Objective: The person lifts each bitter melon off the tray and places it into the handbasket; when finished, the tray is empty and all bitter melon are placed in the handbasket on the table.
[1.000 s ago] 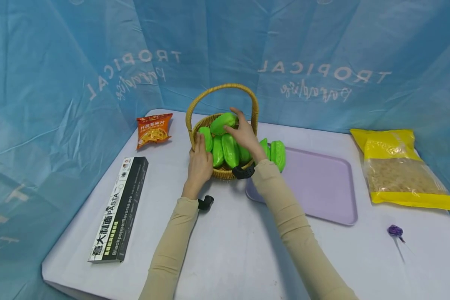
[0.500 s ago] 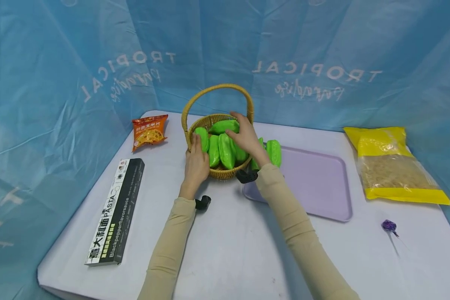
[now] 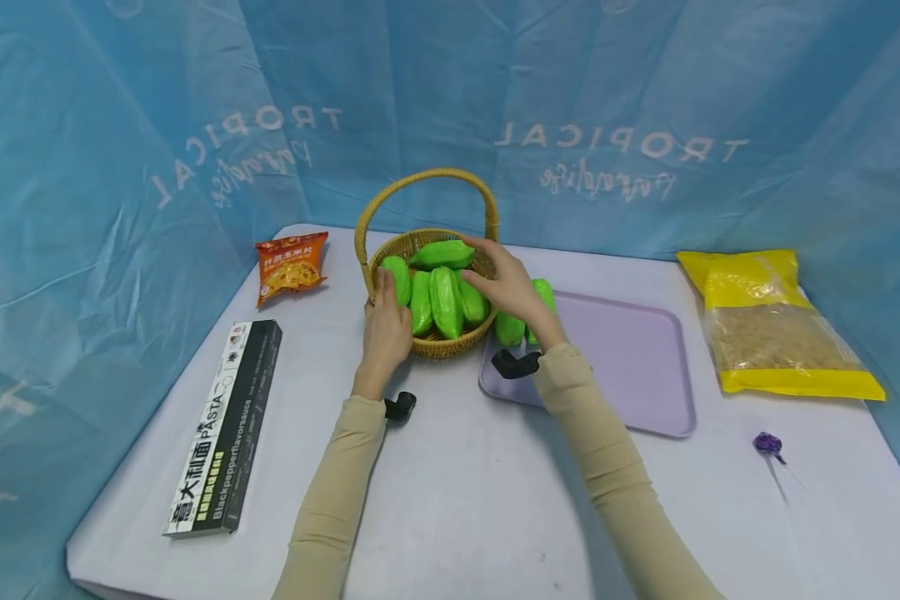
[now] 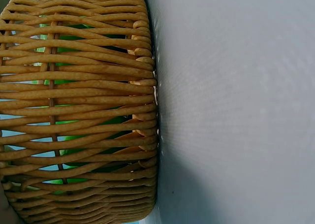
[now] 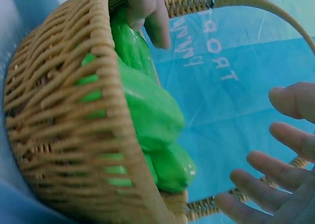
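Note:
A wicker basket with a tall handle stands on the white table, holding several glossy green ridged pieces that look like model star fruit. Over the basket's left rim lie the fingers of my left hand, gripping the side; the right wrist view shows them bent over the rim. My right hand hovers at the right rim, fingers spread and holding nothing, as the right wrist view confirms. One green piece lies crosswise at the back of the basket. Two more green pieces lie on the purple tray, partly behind my right hand.
To the left are an orange snack bag and a black-and-white pasta box. At the right lie a yellow bag of pasta and a purple lollipop. A blue printed curtain surrounds the table.
My right hand has lowered the green piece into the back of the basket, let it go, and drawn back to the right. The left hand has stayed on the rim; the view has shifted slightly.

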Action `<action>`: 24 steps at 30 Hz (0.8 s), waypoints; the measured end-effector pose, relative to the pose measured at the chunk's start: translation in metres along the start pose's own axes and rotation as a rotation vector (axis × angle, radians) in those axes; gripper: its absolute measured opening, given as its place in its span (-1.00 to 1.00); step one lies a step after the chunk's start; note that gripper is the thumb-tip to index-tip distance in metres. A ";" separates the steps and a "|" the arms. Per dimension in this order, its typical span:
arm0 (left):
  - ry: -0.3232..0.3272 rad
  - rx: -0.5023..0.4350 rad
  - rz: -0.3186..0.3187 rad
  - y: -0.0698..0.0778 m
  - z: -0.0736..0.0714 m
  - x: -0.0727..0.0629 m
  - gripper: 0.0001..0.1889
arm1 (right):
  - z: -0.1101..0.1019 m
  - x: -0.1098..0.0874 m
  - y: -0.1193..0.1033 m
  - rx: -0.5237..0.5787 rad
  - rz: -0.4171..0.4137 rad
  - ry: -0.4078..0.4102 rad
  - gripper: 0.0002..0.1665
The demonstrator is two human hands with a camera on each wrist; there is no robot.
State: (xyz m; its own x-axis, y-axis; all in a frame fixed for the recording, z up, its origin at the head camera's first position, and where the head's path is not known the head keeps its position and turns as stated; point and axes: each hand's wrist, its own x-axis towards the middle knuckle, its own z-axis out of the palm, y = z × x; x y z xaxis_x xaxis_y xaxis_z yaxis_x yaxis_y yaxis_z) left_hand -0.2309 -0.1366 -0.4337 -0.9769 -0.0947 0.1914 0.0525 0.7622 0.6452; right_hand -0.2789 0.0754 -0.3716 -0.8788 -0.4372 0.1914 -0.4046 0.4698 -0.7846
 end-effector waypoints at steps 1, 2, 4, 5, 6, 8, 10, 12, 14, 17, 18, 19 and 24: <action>0.002 -0.001 0.000 0.000 0.000 0.000 -0.36 | -0.002 -0.002 0.001 0.008 0.003 0.002 -0.33; 0.004 0.002 0.000 -0.001 0.000 0.000 -0.36 | -0.004 -0.004 0.001 0.011 0.005 0.006 -0.33; 0.005 0.006 0.001 -0.001 0.001 0.000 -0.36 | -0.008 -0.009 0.003 0.028 0.014 0.012 -0.34; 0.007 0.006 0.002 -0.001 0.001 0.000 -0.36 | -0.010 -0.011 0.004 0.032 0.020 0.014 -0.34; 0.008 0.007 0.004 -0.001 0.001 0.000 -0.36 | -0.012 -0.013 0.005 0.033 0.025 0.017 -0.34; 0.006 0.011 0.005 0.000 0.001 0.000 -0.36 | -0.016 -0.018 0.009 0.027 0.036 0.025 -0.33; 0.008 0.013 0.008 -0.001 0.001 0.000 -0.36 | -0.019 -0.022 0.014 0.028 0.053 0.033 -0.32; 0.010 0.014 0.010 -0.001 0.001 0.000 -0.36 | -0.022 -0.025 0.019 0.029 0.069 0.047 -0.32; 0.012 0.015 0.013 -0.001 0.001 0.000 -0.36 | -0.024 -0.029 0.025 0.026 0.085 0.057 -0.31; 0.014 0.011 0.017 -0.001 0.001 0.000 -0.36 | -0.028 -0.035 0.033 0.008 0.101 0.085 -0.32; 0.014 0.009 0.018 -0.001 0.001 0.000 -0.36 | -0.029 -0.037 0.035 0.000 0.106 0.097 -0.32; 0.014 0.007 0.018 -0.001 0.001 0.000 -0.36 | -0.031 -0.039 0.037 -0.004 0.111 0.110 -0.32; 0.017 0.003 0.016 -0.001 0.001 -0.001 -0.37 | -0.037 -0.048 0.048 -0.001 0.136 0.162 -0.32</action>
State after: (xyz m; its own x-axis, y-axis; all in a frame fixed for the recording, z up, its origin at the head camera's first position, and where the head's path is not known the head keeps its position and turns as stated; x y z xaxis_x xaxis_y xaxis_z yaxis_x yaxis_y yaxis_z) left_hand -0.2304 -0.1364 -0.4349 -0.9724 -0.0930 0.2141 0.0677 0.7654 0.6400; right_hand -0.2659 0.1476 -0.3965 -0.9546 -0.2402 0.1761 -0.2793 0.5171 -0.8091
